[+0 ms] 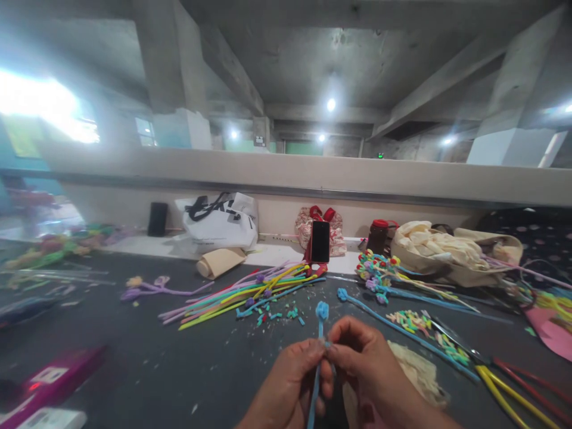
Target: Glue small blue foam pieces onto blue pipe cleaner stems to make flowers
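Upright in front of me is a blue pipe-cleaner flower (322, 311), its curled head on top and its stem running down between my hands. My left hand (292, 378) pinches the stem between thumb and fingers. From the other side, my right hand (369, 357) is closed with thumb and forefinger pressed at the same spot on the stem. Something small may sit between the fingertips, but I cannot make it out. Just beyond my right hand lies another blue pipe-cleaner flower (402, 325), stretched diagonally across the dark tabletop.
Loose coloured pipe cleaners (250, 292) lie ahead, beside small cut pieces (292, 313). A bunch of finished flowers (375, 277) is at right, near yellow-handled scissors (496, 381). A phone (320, 241) leans at the back. A magenta device (62, 375) sits at left.
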The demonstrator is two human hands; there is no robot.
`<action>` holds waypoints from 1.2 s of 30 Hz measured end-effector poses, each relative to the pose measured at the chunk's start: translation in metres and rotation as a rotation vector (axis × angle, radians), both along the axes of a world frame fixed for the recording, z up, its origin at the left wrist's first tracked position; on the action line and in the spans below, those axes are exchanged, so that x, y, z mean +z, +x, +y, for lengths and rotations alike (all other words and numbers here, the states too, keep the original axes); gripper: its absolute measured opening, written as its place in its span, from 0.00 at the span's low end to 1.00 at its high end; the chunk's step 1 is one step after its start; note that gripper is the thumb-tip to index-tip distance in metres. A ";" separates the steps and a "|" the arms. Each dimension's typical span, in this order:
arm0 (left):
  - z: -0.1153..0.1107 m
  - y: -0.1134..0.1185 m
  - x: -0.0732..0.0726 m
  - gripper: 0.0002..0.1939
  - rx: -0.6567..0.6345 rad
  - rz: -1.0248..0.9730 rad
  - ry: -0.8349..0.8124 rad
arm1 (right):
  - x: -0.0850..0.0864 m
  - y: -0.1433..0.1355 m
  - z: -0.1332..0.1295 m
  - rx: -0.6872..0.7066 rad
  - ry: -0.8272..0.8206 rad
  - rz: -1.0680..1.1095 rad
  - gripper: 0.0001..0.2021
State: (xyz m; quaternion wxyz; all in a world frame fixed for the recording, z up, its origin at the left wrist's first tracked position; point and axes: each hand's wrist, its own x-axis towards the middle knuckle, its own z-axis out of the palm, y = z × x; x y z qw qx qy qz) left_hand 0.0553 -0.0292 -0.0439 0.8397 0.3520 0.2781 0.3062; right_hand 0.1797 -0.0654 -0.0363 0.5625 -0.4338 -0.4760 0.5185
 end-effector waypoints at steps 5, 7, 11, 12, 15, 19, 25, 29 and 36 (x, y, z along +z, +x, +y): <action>-0.007 -0.003 0.012 0.09 0.055 0.042 -0.051 | 0.018 0.005 -0.004 -0.093 0.032 -0.054 0.07; -0.010 -0.005 0.018 0.08 0.090 0.056 -0.040 | 0.031 0.012 -0.007 -0.105 0.057 -0.072 0.04; -0.014 -0.008 0.026 0.10 0.106 0.104 0.016 | 0.050 0.027 -0.009 -0.115 0.048 -0.127 0.04; -0.014 -0.008 0.027 0.12 0.080 0.117 0.030 | 0.051 0.029 -0.009 -0.128 0.046 -0.160 0.05; -0.014 -0.007 0.027 0.12 0.052 0.133 0.070 | 0.050 0.032 -0.009 -0.111 0.010 -0.294 0.03; -0.014 -0.006 0.024 0.09 0.079 0.136 0.078 | 0.043 0.027 -0.011 -0.024 -0.016 -0.381 0.03; -0.013 -0.004 0.019 0.10 0.098 0.101 0.062 | 0.031 0.014 -0.011 0.043 -0.038 -0.279 0.04; -0.011 -0.004 0.019 0.10 0.081 0.110 0.058 | 0.022 0.011 -0.009 0.046 -0.064 -0.087 0.06; -0.014 -0.004 0.018 0.11 0.063 0.109 0.135 | 0.018 0.007 -0.008 0.003 -0.053 -0.009 0.07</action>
